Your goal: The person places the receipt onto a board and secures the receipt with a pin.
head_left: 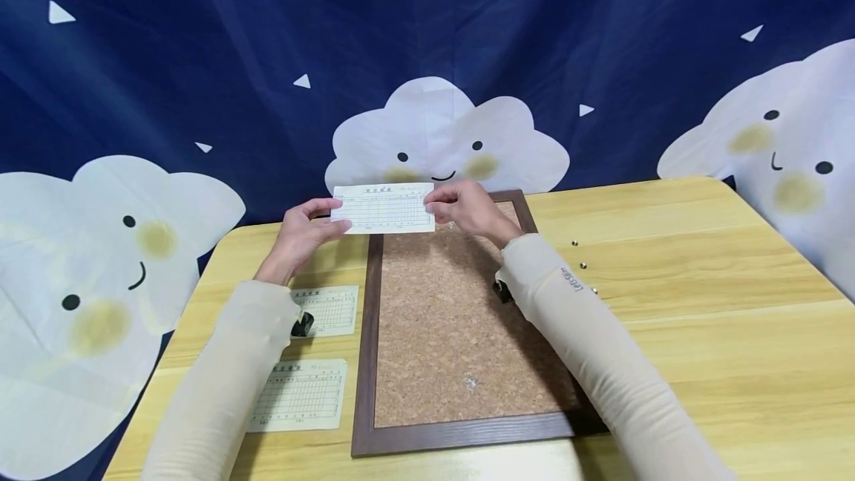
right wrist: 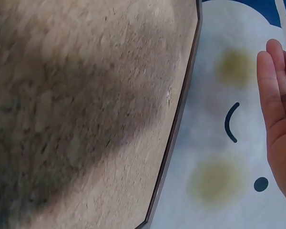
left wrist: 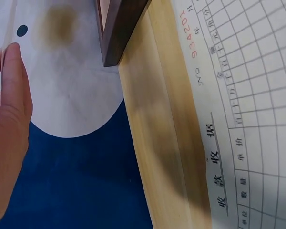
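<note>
Both hands hold up a white printed receipt slip (head_left: 384, 210) above the far end of a cork board (head_left: 467, 332). My left hand (head_left: 298, 234) pinches the slip's left end between thumb and fingers. At the other end, the right hand (head_left: 470, 210) pinches the right edge. In the left wrist view the left hand (left wrist: 9, 109) appears at the left border with the thin edge of the slip. The right wrist view has the right hand (right wrist: 281, 109) at the right border, the slip's edge above its fingertips.
Two more receipt slips (head_left: 307, 396) lie on the wooden table (head_left: 721, 303) left of the board, partly behind the left forearm. The board has a dark brown frame (head_left: 467, 433). Several small metal tacks (head_left: 583, 266) sit to its right. A blue cloud-patterned cloth (head_left: 427, 21) hangs behind.
</note>
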A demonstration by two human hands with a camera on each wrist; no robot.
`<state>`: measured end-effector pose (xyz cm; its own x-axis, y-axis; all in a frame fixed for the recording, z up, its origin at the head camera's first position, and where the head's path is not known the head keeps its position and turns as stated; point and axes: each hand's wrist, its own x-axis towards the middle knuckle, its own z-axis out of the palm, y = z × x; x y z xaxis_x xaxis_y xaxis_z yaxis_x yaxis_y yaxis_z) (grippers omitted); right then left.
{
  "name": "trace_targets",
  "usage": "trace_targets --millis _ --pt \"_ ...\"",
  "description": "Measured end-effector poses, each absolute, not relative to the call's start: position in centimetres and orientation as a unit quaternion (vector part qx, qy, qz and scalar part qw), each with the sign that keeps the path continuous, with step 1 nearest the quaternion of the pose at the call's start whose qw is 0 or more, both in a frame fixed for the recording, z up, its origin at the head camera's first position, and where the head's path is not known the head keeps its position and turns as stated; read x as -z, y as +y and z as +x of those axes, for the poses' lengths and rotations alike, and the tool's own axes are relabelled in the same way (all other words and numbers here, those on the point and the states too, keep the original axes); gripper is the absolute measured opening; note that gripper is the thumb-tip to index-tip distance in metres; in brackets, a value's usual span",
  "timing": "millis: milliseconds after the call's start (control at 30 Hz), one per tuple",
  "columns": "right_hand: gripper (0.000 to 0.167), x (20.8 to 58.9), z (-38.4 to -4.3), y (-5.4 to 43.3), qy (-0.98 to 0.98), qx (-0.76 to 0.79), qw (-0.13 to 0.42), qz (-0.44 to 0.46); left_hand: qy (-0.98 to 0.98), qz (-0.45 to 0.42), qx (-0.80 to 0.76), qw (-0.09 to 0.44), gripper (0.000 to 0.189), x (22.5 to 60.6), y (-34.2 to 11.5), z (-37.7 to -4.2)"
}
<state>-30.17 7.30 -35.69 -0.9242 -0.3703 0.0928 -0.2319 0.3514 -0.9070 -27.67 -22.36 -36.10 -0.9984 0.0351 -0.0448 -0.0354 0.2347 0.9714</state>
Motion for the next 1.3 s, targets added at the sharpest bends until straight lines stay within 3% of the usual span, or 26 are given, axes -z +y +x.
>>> trace_targets --millis 633,1300 --pt "0.018 35.2 -30.4 8.5 0.829 0.532 0.043 -0.168 0.829 -0.014 -0.558 0.034 0.034 36.2 -21.3 -27.7" --pt "0.018 34.8 -30.3 10.0 0.846 0.505 0.04 -0.169 0.824 0.016 -0.565 0.03 0.033 36.2 -20.1 -27.9"
